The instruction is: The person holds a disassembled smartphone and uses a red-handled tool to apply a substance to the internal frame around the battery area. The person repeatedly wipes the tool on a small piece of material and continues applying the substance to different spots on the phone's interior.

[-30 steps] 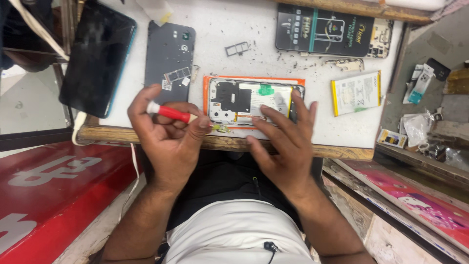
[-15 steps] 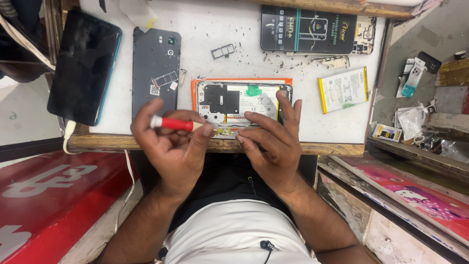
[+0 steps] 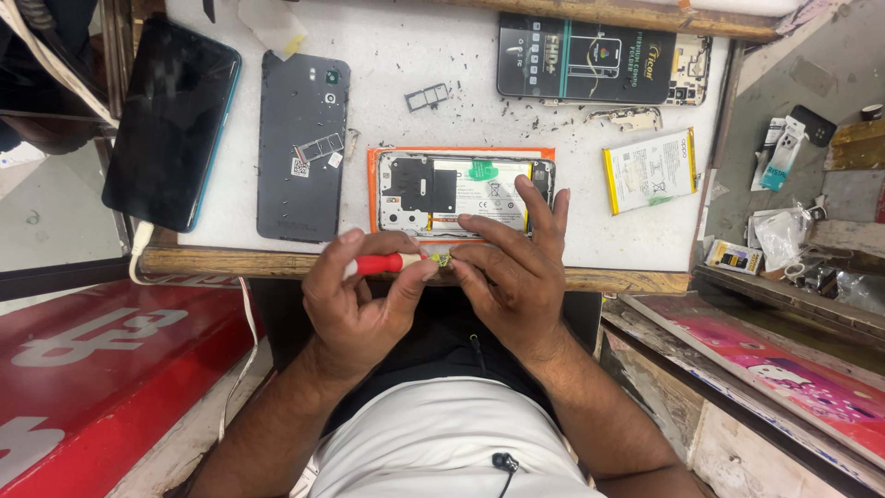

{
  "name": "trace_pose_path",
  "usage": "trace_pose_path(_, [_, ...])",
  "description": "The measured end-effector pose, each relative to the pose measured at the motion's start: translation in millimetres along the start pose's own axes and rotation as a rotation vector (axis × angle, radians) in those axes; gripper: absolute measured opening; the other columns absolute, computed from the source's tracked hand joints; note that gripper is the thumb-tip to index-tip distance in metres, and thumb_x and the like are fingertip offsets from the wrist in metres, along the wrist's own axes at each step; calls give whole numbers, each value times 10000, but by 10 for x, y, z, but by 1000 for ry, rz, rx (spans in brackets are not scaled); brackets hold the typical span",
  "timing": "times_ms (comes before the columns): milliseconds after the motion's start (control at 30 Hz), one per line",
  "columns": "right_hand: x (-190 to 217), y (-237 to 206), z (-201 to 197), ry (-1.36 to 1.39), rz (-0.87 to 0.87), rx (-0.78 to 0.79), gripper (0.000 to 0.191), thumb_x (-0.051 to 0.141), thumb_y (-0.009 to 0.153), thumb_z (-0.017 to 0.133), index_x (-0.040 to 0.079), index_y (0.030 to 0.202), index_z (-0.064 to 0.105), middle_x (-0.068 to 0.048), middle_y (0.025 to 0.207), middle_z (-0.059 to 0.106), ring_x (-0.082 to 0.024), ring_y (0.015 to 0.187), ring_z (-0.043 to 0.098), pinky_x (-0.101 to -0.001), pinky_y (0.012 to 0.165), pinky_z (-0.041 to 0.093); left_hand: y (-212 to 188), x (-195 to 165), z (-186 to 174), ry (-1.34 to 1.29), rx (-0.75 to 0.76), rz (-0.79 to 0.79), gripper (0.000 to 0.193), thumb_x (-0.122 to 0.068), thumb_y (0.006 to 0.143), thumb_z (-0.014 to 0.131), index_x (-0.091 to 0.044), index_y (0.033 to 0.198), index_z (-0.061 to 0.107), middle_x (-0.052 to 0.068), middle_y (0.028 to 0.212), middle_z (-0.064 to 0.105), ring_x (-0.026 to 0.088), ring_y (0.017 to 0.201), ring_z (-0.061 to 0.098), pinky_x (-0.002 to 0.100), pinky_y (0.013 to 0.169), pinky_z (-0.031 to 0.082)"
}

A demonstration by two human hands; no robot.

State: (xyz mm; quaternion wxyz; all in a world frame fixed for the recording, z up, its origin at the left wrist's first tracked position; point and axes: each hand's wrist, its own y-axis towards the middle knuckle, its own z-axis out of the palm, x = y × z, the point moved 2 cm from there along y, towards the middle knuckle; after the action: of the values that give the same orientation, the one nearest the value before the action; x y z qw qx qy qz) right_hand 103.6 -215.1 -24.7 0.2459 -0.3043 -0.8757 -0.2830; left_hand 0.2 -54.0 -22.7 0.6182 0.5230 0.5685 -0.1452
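Packaging: a flat black rectangular box [image 3: 585, 57] with teal stripes was laid at the far edge of the bench.
Labelled part: a white and yellow battery [image 3: 650, 171] was placed right of the opened phone [image 3: 461, 192].
Sign: a red panel [image 3: 101, 355] with white lettering was seen near left.
Surface: a scuffed white worktop [image 3: 387, 65] with a worn wooden front edge, strewn with dark specks.
Left hand [image 3: 355, 300]: closed around a red-handled screwdriver [image 3: 383, 265], its tip at the phone's near edge.
Right hand [image 3: 512, 267]: fingers were spread and pressed on the phone, nothing gripped.
Other items: a grey back cover [image 3: 302, 148] and a dark glossy phone [image 3: 171, 120] lay far left.
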Motion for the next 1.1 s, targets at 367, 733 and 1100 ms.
trace_pose_path(367, [3, -11, 35, -18, 4, 16, 79, 234, 927, 817, 177, 918, 764, 53, 1208, 736, -310, 1506, 385, -657, 1318, 86, 110, -138, -15, 220, 99, 216, 791, -106, 991, 790, -170, 1552, 236, 106, 1011, 717, 218, 919, 762, 330, 750, 670])
trace_pose_path(733, [14, 13, 69, -96, -17, 48, 367, 373, 944, 790, 158, 1239, 750, 19, 1335, 690, -338, 1514, 355, -659, 1286, 63, 266, -66, -62, 327, 97, 201, 693, -167, 991, 752, -114, 1487, 271, 122, 1002, 755, 194, 874, 777, 282, 720, 650])
trace_pose_path(1100, [136, 102, 92, -207, -42, 49, 303, 297, 953, 805, 191, 1230, 745, 17, 1360, 682, -270, 1442, 492, -690, 1252, 92, 648, 247, -321, 449, 11, 181, 707, -10, 1077, 752, -120, 1532, 222, 186, 1124, 701, 289, 1003, 767, 348, 802, 662])
